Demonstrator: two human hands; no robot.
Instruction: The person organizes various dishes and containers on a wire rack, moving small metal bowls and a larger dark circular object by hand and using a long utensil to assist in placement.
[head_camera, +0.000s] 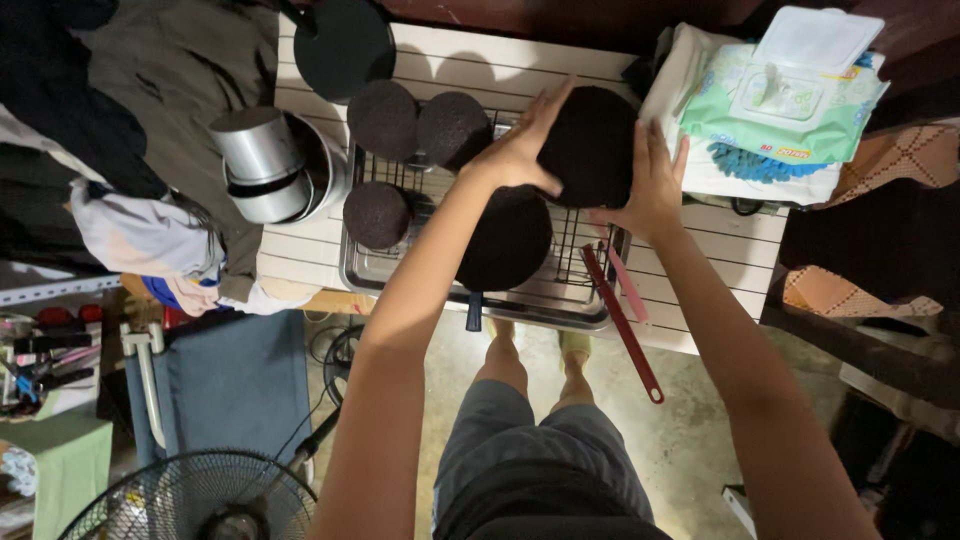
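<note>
Both my hands hold a round dark chocolate cake layer (590, 145) upright above a wire rack (575, 250). My left hand (520, 150) grips its left edge and my right hand (650, 185) supports its right edge. Below it on the rack lies a larger dark round cake (505, 240). Three smaller dark round cakes (383, 118) (452, 128) (377, 214) sit on the rack's left part. The rack rests in a metal tray (365, 268) on a white slatted table (500, 65).
Stacked metal tins (262, 165) stand left of the tray. A dark round pan (345, 45) lies at the back. A red-handled tool (622, 322) juts off the table's front edge. A pack of wet wipes (790, 95) sits on folded cloths at right. A fan (195, 495) stands on the floor.
</note>
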